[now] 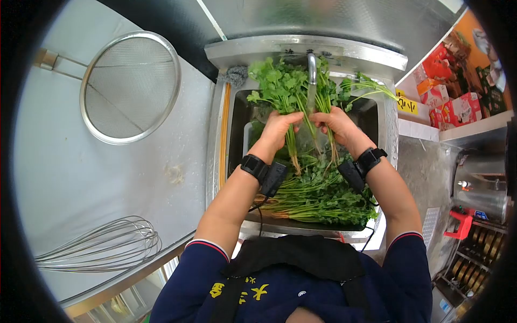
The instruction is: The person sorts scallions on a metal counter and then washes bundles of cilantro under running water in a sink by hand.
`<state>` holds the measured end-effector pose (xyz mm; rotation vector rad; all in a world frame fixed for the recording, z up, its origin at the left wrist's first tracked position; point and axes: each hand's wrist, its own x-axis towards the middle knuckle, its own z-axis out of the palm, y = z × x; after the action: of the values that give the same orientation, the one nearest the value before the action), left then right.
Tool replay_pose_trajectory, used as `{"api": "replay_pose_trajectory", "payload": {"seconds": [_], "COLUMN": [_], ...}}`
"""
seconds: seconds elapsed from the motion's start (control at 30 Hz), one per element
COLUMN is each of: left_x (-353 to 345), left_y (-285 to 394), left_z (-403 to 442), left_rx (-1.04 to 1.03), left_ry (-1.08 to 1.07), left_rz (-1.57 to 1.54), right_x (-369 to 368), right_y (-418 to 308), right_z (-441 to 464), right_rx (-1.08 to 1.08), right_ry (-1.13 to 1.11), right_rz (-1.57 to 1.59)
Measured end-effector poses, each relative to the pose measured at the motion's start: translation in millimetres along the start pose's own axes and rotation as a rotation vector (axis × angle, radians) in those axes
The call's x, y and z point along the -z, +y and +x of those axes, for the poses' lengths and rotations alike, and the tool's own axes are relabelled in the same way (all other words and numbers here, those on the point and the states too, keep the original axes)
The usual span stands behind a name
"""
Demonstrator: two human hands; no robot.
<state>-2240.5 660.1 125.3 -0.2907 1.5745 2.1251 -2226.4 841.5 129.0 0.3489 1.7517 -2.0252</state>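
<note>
Under the tap (pixel 312 69), water runs down between my two hands. My left hand (pixel 279 129) is closed round the stems of a bunch of leafy green herbs (pixel 277 81), leaves up and roots hanging down. My right hand (pixel 339 126) grips a second part of the herbs (pixel 325 81), its pale roots pointing down into the basin. More herbs (pixel 323 199) lie in the metal sink (pixel 235 124) below, with their stems toward the left. A few loose stems (pixel 371 86) rest at the sink's back right corner.
A round mesh strainer (pixel 132 86) and a wire whisk (pixel 107 247) lie on the left counter (pixel 48 172). Wooden sticks (pixel 223 140) and a scouring pad (pixel 235 76) sit at the sink's left edge. A red stool (pixel 459 224) and metal container (pixel 482 183) stand right.
</note>
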Motion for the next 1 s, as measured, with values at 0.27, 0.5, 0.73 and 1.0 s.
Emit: {"api": "replay_pose_trajectory", "payload": {"seconds": [0.27, 0.5, 0.73, 1.0], "left_x": [-1, -11, -7, -3], "left_y": [8, 11, 4, 1], "left_z": [1, -5, -3, 5], "left_rx": [-0.057, -0.102, -0.003, -0.024], "left_ry": [0.000, -0.004, 0.106, 0.076], "left_rz": [0.119, 0.110, 0.114, 0.185], "right_x": [-1, -7, -4, 10], "right_y": [-15, -18, -13, -5], "right_z": [-8, -6, -5, 3], "right_rx": [-0.010, 0.005, 0.017, -0.029], "right_ry": [0.026, -0.040, 0.022, 0.027], "right_rz": [0.109, -0.112, -0.055, -0.140]}}
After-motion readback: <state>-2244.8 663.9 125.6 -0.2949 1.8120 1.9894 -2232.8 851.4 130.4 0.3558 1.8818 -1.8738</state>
